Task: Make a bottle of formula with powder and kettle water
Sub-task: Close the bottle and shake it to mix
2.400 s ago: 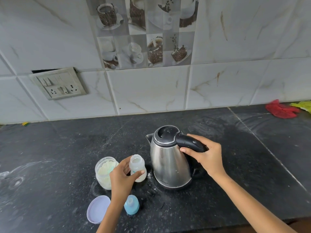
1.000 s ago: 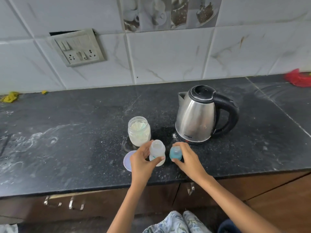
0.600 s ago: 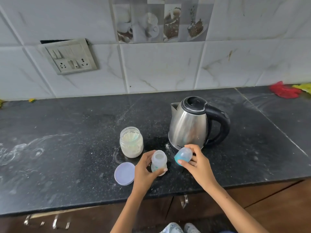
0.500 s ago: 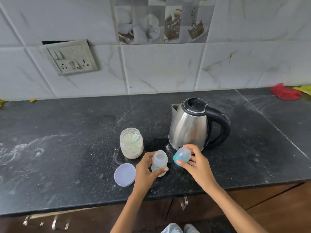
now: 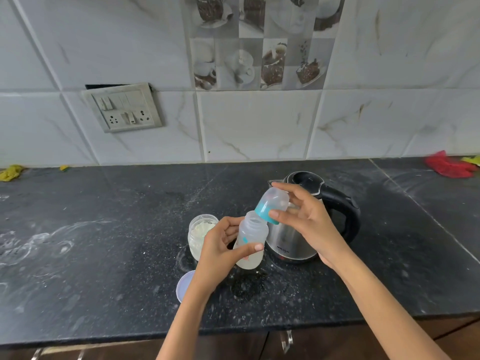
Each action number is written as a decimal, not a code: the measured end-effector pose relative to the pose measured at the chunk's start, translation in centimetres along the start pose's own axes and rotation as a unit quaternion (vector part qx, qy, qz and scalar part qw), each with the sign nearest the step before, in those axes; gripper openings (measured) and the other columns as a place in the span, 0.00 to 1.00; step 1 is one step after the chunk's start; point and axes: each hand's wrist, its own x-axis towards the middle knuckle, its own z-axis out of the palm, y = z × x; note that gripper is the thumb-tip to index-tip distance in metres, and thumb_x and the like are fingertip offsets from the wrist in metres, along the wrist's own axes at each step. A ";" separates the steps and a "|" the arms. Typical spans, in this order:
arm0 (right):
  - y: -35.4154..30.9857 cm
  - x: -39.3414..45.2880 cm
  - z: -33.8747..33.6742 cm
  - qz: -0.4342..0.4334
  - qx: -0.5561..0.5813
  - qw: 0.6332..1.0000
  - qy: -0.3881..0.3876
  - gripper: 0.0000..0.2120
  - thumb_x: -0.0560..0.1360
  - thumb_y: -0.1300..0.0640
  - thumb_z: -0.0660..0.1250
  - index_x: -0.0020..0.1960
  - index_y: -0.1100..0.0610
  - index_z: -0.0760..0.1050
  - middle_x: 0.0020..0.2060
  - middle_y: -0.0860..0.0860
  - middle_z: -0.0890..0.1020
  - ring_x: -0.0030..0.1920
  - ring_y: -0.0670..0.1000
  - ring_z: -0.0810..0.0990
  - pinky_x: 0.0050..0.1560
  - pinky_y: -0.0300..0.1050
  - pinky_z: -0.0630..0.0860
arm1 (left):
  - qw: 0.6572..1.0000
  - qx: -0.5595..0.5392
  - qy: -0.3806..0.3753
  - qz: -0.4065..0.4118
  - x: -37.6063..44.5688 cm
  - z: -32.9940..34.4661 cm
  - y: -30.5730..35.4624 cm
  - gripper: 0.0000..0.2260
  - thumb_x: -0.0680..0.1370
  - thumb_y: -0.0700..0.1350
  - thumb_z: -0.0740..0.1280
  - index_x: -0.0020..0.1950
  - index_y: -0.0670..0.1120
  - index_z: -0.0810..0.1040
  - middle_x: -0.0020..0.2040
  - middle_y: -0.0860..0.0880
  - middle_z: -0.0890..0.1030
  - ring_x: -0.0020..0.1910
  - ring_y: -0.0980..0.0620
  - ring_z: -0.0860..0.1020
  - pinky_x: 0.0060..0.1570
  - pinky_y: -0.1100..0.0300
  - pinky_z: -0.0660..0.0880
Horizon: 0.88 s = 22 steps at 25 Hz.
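Observation:
My left hand (image 5: 220,253) grips a small translucent baby bottle (image 5: 252,240), lifted off the black counter (image 5: 104,255) and tilted, with whitish liquid in its bottom. My right hand (image 5: 309,222) pinches the bottle's cap (image 5: 271,205), a clear dome on a teal ring, tilted against the bottle's open threaded neck. Behind the hands stands a steel kettle (image 5: 293,245) with a black lid and handle. An open glass jar of pale powder (image 5: 201,233) sits left of the bottle, partly hidden by my left hand.
The jar's lilac lid (image 5: 185,284) lies flat on the counter near my left wrist. A switch and socket plate (image 5: 122,107) is on the tiled wall. A red cloth (image 5: 449,166) lies far right, yellow scraps (image 5: 10,172) far left. The counter's front edge runs above dark cabinets.
Both hands rose off the counter. My left hand lifted the bottle; my right hand brought the cap up to the bottle's neck. Earlier, my right hand let go of the kettle handle.

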 end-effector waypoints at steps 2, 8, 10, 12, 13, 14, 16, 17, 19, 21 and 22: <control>-0.5 0.4 0.3 -0.001 -0.003 1.000 -0.027 0.23 0.72 0.66 0.73 0.64 0.49 0.76 0.61 0.46 0.80 0.56 0.44 0.83 0.50 0.35 0.79 | 1.000 0.015 0.005 0.011 -0.1 0.3 0.8 0.24 0.62 0.47 0.80 0.56 0.47 0.78 0.53 0.51 0.84 0.54 0.53 0.82 0.49 0.53 0.79; -1.1 0.7 0.7 -0.001 -0.044 0.994 -0.095 0.27 0.70 0.67 0.75 0.65 0.51 0.75 0.56 0.35 0.80 0.59 0.45 0.82 0.52 0.36 0.79 | 0.998 0.021 0.055 0.019 -0.5 1.2 1.5 0.25 0.61 0.51 0.80 0.54 0.48 0.78 0.51 0.51 0.85 0.53 0.54 0.82 0.53 0.45 0.79; -1.3 0.5 1.2 -0.032 -0.140 0.988 -0.051 0.28 0.66 0.61 0.80 0.61 0.45 0.76 0.54 0.36 0.81 0.56 0.41 0.82 0.50 0.33 0.79 | 0.996 0.042 0.074 0.022 -0.8 1.7 1.5 0.24 0.61 0.52 0.80 0.53 0.50 0.78 0.50 0.53 0.85 0.52 0.57 0.82 0.54 0.47 0.79; -1.1 0.4 1.8 -0.076 -0.249 0.965 -0.018 0.27 0.63 0.55 0.82 0.58 0.42 0.76 0.54 0.39 0.80 0.54 0.39 0.80 0.47 0.31 0.78 | 0.994 0.065 0.089 0.028 -1.0 2.1 1.4 0.23 0.61 0.52 0.80 0.52 0.51 0.78 0.49 0.56 0.85 0.51 0.60 0.82 0.54 0.49 0.80; -1.1 0.5 1.9 -0.075 -0.259 0.963 -0.014 0.26 0.63 0.55 0.82 0.57 0.43 0.76 0.54 0.40 0.81 0.53 0.39 0.79 0.47 0.32 0.79 | 0.993 0.066 0.090 0.030 -1.1 2.1 1.4 0.22 0.61 0.51 0.80 0.51 0.51 0.78 0.49 0.56 0.85 0.51 0.60 0.82 0.53 0.47 0.80; -1.1 0.6 1.8 -0.051 -0.221 0.974 -0.018 0.26 0.63 0.56 0.82 0.58 0.45 0.77 0.53 0.43 0.81 0.53 0.41 0.80 0.49 0.35 0.80 | 0.994 0.060 0.088 0.030 -1.1 2.0 1.5 0.22 0.61 0.51 0.80 0.51 0.51 0.78 0.49 0.56 0.85 0.51 0.59 0.82 0.52 0.46 0.80; -1.5 0.8 1.1 0.016 -0.072 0.996 -0.043 0.26 0.65 0.60 0.80 0.60 0.51 0.78 0.54 0.47 0.83 0.53 0.46 0.83 0.49 0.39 0.81 | 0.996 0.041 0.081 0.026 -1.2 1.7 1.7 0.21 0.61 0.49 0.81 0.51 0.53 0.79 0.50 0.55 0.85 0.52 0.57 0.82 0.53 0.43 0.79; -1.8 0.9 0.7 0.030 -0.011 0.998 -0.050 0.26 0.65 0.61 0.78 0.61 0.54 0.77 0.55 0.49 0.84 0.53 0.47 0.84 0.48 0.39 0.81 | 0.996 0.030 0.080 0.022 -1.2 1.5 1.8 0.21 0.61 0.49 0.81 0.51 0.53 0.79 0.50 0.54 0.85 0.52 0.57 0.82 0.54 0.42 0.79; -2.4 1.1 0.0 0.026 0.027 0.998 -0.051 0.27 0.64 0.60 0.76 0.62 0.56 0.77 0.55 0.51 0.84 0.53 0.47 0.85 0.47 0.36 0.80 | 0.996 0.017 0.084 0.021 -1.3 1.3 2.2 0.22 0.60 0.49 0.81 0.51 0.51 0.79 0.50 0.53 0.85 0.52 0.56 0.82 0.54 0.40 0.78; -3.0 1.2 0.0 0.014 -0.004 0.999 -0.050 0.27 0.63 0.58 0.77 0.61 0.53 0.77 0.54 0.52 0.85 0.53 0.49 0.85 0.47 0.37 0.80 | 0.995 0.016 0.092 0.026 -1.4 1.4 2.6 0.24 0.59 0.50 0.82 0.51 0.50 0.80 0.50 0.53 0.86 0.52 0.56 0.82 0.52 0.40 0.79; -3.1 1.1 0.1 0.010 -0.020 0.998 -0.055 0.28 0.62 0.58 0.78 0.60 0.52 0.77 0.53 0.51 0.85 0.53 0.50 0.85 0.47 0.38 0.81 | 0.995 0.017 0.099 0.029 -1.6 1.5 2.8 0.24 0.58 0.50 0.82 0.51 0.49 0.80 0.49 0.54 0.86 0.51 0.57 0.83 0.51 0.42 0.80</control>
